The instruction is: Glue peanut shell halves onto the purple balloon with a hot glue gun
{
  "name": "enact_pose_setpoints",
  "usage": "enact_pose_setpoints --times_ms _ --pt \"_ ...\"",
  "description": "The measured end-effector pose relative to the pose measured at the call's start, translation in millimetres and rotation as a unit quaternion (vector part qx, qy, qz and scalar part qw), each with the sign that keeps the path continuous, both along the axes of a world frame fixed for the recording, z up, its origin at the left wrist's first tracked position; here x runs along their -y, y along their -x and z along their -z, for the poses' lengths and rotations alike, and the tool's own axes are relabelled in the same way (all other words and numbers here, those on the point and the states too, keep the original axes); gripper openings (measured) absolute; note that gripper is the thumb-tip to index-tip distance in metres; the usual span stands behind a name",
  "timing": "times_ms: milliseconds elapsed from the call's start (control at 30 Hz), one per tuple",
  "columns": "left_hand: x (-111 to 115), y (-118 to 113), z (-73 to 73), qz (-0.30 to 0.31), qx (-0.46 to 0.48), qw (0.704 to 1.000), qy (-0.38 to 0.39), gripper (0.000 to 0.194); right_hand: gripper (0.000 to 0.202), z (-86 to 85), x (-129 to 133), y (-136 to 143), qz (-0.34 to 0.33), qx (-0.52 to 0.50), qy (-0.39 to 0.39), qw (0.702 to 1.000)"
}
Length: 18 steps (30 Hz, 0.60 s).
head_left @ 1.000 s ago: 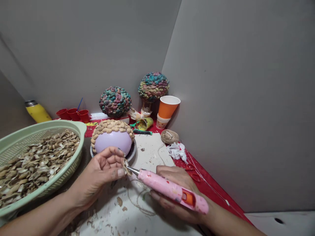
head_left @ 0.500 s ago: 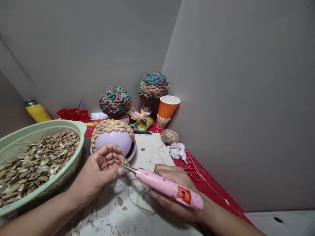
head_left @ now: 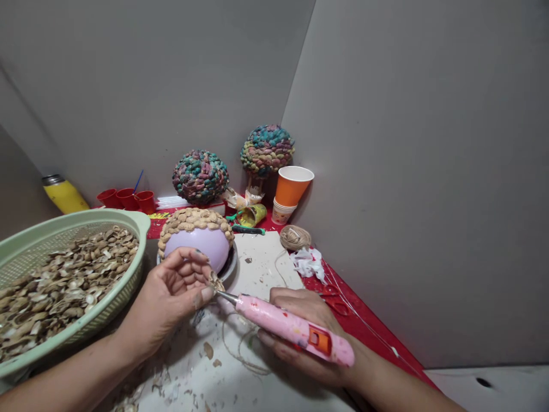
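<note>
My left hand [head_left: 180, 292] pinches a peanut shell [head_left: 216, 281] between thumb and fingers, its hollow side partly in sight. In my right hand [head_left: 306, 320] is a pink hot glue gun [head_left: 283, 326] with an orange switch, and its metal nozzle meets the shell. Just behind my left hand rests a purple balloon [head_left: 197, 243] in a grey bowl [head_left: 234, 263]; rows of peanut shells [head_left: 195, 218] cover the balloon's top. A green basket [head_left: 143, 246] full of shells stands at the left.
Two balls of painted shells [head_left: 201, 177] stand at the back, near an orange paper cup [head_left: 294, 186]. Red cups [head_left: 127, 199] and a yellow bottle [head_left: 66, 194] are back left. Twine [head_left: 295, 237], white plastic [head_left: 309, 263] and red scissors [head_left: 337, 301] lie to the right. Shell bits litter the white board [head_left: 266, 257].
The shell in my left fingers has tilted slightly and shifted a little left. My right hand and the glue gun have hardly moved.
</note>
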<state>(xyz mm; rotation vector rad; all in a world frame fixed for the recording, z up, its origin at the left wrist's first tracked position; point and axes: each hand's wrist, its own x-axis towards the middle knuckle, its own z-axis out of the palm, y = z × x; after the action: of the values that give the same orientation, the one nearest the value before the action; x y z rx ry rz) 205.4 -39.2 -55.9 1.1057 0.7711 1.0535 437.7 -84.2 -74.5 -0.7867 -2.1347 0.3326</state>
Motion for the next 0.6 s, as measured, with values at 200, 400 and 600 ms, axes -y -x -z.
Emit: enact_pose_setpoints --times_ms 200,400,600 --pt "0.4 0.5 -0.4 -0.004 0.014 1.000 0.002 0.033 0.028 3.6 -0.7 -3.0 0.004 0.011 0.004 1.000" --pt "-0.3 1.1 -2.7 -0.010 0.010 1.000 0.001 0.033 0.028 6.0 -1.4 -4.3 0.006 0.000 -0.001 1.000" --pt "7.5 4.5 -7.6 -0.046 -0.063 0.995 -0.069 0.034 0.025 4.6 -2.0 -3.2 0.049 -0.022 0.020 0.998"
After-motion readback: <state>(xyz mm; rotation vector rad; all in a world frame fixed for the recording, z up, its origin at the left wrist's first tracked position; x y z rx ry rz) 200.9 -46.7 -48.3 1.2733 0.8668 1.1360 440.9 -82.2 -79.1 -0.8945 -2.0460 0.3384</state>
